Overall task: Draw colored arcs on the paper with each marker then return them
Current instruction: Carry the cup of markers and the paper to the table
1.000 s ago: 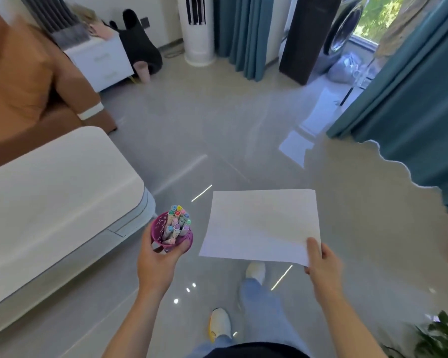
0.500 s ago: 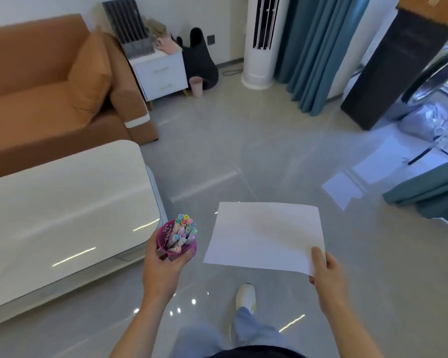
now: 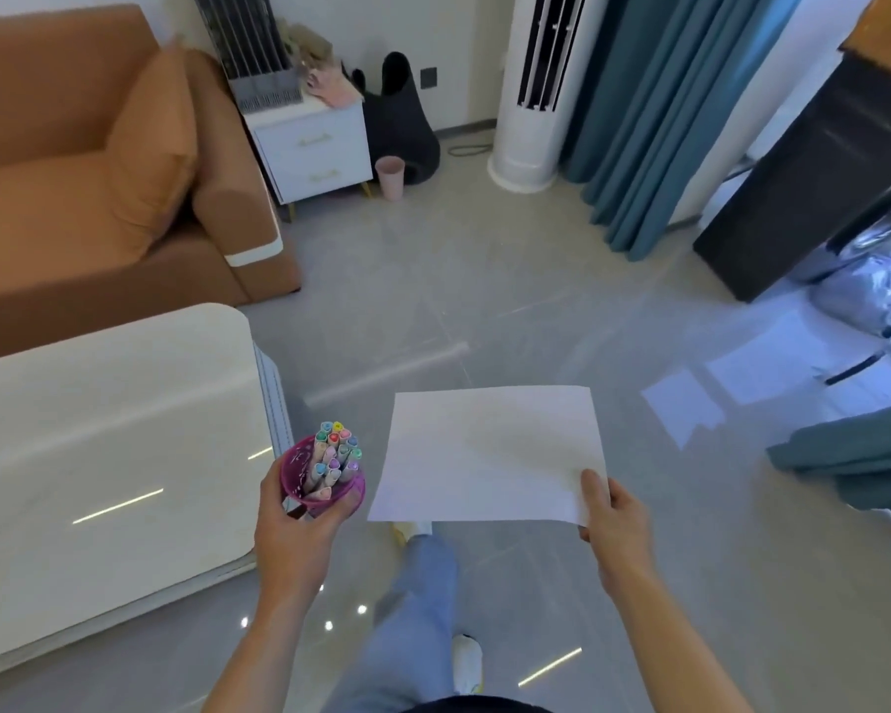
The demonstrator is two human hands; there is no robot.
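Head view. The left hand (image 3: 299,527) is raised in front of the body with the forearm reaching up from the lower edge, its grip curled round the lower wall of a purple cup (image 3: 295,473), thumb on the left side and fingers wrapped under the right. The markers (image 3: 335,455) stand bundled inside the cup, long axes close to upright and leaning a little away from the person, coloured cap ends pointing up above the rim. The cup is held in the air just beside the rounded corner of the white counter (image 3: 99,455), not resting on it. The right hand (image 3: 613,527), forearm angled in from the lower right, has its grip pinched on the near right corner of the paper (image 3: 489,455), thumb lying on top and the other fingers hidden beneath. The blank sheet is held nearly flat over the grey floor (image 3: 484,301), its long axis running left to right, free corners unsupported. An orange sofa (image 3: 73,198) stands behind the counter.
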